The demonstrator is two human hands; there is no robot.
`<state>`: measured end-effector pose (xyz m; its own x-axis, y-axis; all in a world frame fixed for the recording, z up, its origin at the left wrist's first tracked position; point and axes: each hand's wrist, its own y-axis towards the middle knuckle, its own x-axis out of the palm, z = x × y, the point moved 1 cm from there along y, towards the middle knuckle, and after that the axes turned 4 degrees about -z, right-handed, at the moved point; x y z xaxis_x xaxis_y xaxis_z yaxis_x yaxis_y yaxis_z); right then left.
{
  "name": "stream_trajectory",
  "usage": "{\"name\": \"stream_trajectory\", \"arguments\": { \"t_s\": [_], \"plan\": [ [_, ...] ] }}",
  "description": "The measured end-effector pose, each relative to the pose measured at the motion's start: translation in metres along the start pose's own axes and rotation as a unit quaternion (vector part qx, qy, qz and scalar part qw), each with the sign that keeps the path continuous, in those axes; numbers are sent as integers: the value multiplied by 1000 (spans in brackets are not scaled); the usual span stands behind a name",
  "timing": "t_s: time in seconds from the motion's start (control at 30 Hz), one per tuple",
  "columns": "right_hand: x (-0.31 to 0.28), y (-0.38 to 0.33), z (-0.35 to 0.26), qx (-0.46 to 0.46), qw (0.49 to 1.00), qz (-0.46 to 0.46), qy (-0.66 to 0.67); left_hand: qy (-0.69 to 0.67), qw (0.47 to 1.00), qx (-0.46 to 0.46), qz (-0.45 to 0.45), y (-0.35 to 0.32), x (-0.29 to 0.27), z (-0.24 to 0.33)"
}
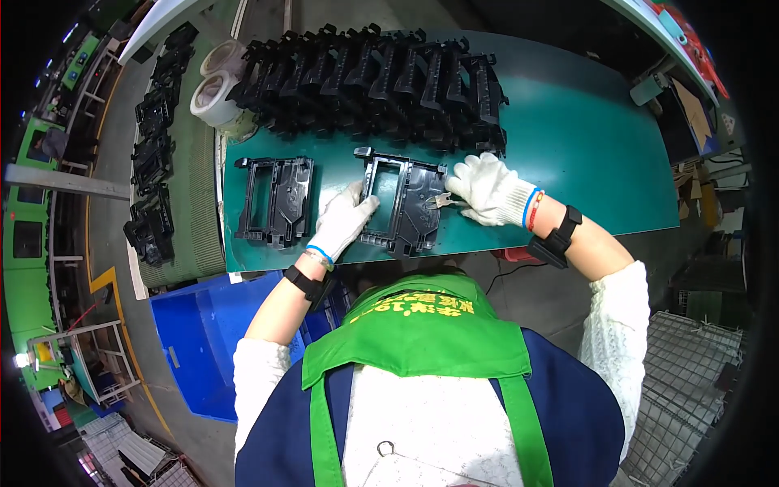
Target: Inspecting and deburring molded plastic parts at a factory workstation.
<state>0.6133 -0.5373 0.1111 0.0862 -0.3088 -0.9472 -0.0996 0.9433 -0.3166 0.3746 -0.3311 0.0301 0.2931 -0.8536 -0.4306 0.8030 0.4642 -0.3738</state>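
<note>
Your left hand (345,219) and right hand (491,191) are gloved in white, with blue at the cuffs; your sleeves (610,333) are cream-white with a knit pattern; your apron (422,349) is bright green with yellow lettering, over a navy vest (572,398); the frame (418,223) between your hands is black, like the stacked row (389,93); your desk (580,146) is teal green; the bin (191,349) is blue; the conveyor belt (196,183) is olive green; the tape rolls (211,97) look whitish.

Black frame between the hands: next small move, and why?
Probably ease the small metal tool onto the right side of the black frame: the right hand holds its tip over that side, and the left hand grips the opposite edge. Contact is unclear.
</note>
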Motion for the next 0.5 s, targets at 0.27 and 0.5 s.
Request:
{"name": "stream_trajectory", "arguments": {
  "t_s": [0.27,0.5],
  "plan": [
    [15,17,3,23,996,-80,0,-103,995,4,-12,1,5,-1],
    [13,-8,4,40,981,36,188,-293,954,9,-64,-3,-4,1]
  ]
}}
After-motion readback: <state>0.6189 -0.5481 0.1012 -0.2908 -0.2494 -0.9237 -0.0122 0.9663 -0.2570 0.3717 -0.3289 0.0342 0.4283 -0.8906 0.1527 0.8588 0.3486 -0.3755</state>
